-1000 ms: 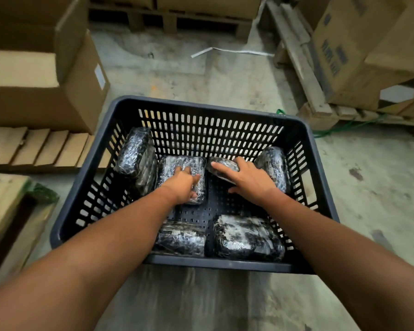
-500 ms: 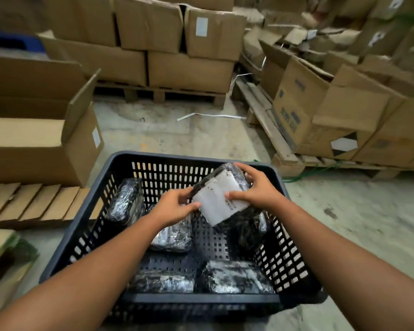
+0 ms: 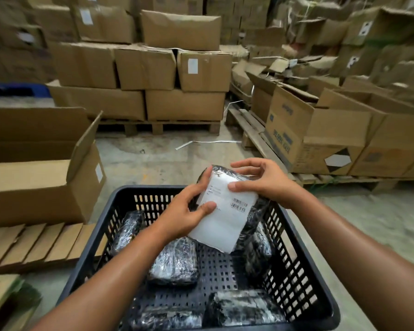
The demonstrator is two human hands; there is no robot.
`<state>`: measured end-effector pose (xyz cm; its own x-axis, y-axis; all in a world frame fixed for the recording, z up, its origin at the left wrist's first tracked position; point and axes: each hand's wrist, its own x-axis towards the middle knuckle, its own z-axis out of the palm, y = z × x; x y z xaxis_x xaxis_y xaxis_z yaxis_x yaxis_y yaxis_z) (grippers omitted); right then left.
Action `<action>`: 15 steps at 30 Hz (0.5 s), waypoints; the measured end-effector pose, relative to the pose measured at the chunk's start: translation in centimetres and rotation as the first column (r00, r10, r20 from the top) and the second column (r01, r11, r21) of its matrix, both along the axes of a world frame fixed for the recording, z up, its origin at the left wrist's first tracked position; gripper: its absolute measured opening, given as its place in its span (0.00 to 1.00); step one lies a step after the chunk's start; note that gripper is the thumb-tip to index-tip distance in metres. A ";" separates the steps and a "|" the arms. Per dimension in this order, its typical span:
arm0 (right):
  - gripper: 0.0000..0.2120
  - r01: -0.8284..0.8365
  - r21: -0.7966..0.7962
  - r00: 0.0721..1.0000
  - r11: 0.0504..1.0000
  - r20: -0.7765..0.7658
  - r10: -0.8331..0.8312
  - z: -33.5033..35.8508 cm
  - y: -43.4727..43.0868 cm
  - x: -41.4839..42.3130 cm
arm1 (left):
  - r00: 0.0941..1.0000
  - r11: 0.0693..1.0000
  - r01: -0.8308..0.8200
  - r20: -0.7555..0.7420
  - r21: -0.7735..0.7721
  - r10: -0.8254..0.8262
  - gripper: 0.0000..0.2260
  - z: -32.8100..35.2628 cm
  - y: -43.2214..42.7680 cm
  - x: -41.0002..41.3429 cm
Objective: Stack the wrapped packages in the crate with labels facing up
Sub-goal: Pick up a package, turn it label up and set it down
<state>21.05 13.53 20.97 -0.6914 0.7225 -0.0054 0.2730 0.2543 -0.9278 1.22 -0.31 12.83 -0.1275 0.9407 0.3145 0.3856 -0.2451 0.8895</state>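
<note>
Glossy black shrink-wrapped package, flat white label facing the camera, is up above the slotted dark plastic crate. It has risen since half a second ago. Left hand grips its nine o'clock edge, right hand pinches at two o'clock. Five crinkly packages lie below in the crate.

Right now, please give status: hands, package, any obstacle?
Both hands, left and right, hold one package above crate, label up. Other packages below; middle floor free.
</note>
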 end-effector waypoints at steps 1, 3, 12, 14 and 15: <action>0.26 0.036 0.082 0.999 0.996 -0.026 -0.034 -0.2 -0.3 -0.1 | 0.998 1.000 -0.031 0.048 -0.007 0.031 0.33 -0.2 -0.1 0.0; 0.31 0.097 0.308 0.995 0.946 -0.018 -0.096 -1.2 -1.0 -0.2 | 0.978 0.998 -0.058 0.199 -0.024 0.062 0.32 -0.8 0.0 -0.2; 0.67 -0.128 0.275 0.966 0.953 0.252 0.057 -7.6 -3.5 0.9 | 0.837 0.986 -0.099 0.525 -0.132 0.154 0.31 -3.6 0.2 -0.2; 0.69 -0.130 0.212 0.954 0.969 0.293 0.064 -8.2 -3.0 1.2 | 0.888 0.976 -0.086 0.429 -0.199 0.166 0.32 -4.5 0.3 0.2; 0.70 -0.130 0.186 0.944 0.974 0.324 0.064 -8.6 -2.8 1.3 | 0.922 0.967 -0.101 0.343 -0.233 0.179 0.31 -5.0 0.5 0.5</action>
